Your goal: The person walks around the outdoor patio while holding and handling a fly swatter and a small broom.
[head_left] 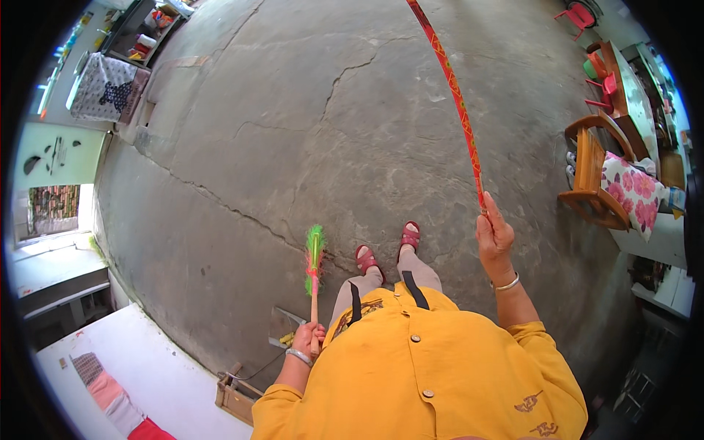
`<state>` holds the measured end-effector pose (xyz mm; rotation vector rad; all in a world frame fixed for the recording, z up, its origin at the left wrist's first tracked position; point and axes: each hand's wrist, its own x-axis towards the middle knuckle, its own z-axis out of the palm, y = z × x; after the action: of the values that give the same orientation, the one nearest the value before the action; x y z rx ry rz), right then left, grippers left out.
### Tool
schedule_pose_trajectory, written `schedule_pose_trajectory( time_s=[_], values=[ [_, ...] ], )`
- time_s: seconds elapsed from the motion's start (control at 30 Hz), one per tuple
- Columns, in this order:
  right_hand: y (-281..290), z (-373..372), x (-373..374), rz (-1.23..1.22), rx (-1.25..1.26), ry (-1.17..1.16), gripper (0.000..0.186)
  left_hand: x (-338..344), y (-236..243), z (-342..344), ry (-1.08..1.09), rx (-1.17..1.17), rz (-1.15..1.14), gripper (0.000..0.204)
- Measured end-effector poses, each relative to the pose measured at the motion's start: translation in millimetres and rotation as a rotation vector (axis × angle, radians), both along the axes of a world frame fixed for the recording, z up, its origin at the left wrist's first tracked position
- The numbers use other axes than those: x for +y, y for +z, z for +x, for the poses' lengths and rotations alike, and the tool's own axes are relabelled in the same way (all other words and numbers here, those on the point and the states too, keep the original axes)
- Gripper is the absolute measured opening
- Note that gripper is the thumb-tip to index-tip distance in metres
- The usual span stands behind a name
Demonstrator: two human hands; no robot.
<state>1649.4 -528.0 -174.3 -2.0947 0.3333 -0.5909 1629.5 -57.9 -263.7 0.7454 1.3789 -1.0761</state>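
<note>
The slim brush with a straight pale wooden handle and a fringed green and pink head (314, 295) is in my left grip (307, 338), which is closed round the lower part of the handle. The brush points away from me, over the grey, cracked concrete floor (293, 132) and left of my legs. My yellow buttoned shirt (440, 367) is closest to me, and a silver bracelet (299, 356) circles my left wrist.

To my left, a strip of grey, pink, white and red cloth (121, 403) lies toward the left edge of a white tabletop (191, 392). Farther forward, my right grip (496, 238) is narrow, pinching the near end of a long, thin red strip with a yellow pattern (456, 95); its other end runs out of view. My dark red open-toed sandals (410, 235) stand on the floor.

By the floor's right edge is a brown wooden armchair (583, 165) with a white cushion printed with pink flowers (632, 191). Beyond, at the floor's far right corner, stands a red chair (579, 16).
</note>
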Motion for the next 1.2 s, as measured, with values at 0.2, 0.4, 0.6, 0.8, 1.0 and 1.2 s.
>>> schedule_pose_trajectory(
  time_s=[0.2,0.4,0.6,0.8,1.0,1.2],
  values=[
    [-16.6,22.4,-42.6,0.059,-0.006,0.028,0.040,-26.4,-3.3,12.1,0.020,-0.024,0.142,0.019],
    [-33.7,45.5,-71.3,0.056,-0.010,0.045,0.041,-41.2,-11.2,20.9,0.006,0.001,0.258,0.017],
    [-41.4,82.3,-71.3,0.042,-0.030,0.054,0.041,-39.9,-12.1,23.8,-0.036,0.015,0.275,0.013],
    [-51.1,116.8,-57.0,0.073,0.010,0.036,0.041,-32.5,-5.9,35.9,-0.111,0.052,0.317,0.008],
    [-64.9,146.8,-44.7,0.032,0.002,-0.023,0.040,-32.0,14.4,59.7,-0.189,0.064,0.306,0.008],
    [-88.9,171.5,-39.6,0.093,0.040,-0.062,0.039,-24.9,27.6,83.5,-0.230,0.097,0.267,0.011]
  ],
)
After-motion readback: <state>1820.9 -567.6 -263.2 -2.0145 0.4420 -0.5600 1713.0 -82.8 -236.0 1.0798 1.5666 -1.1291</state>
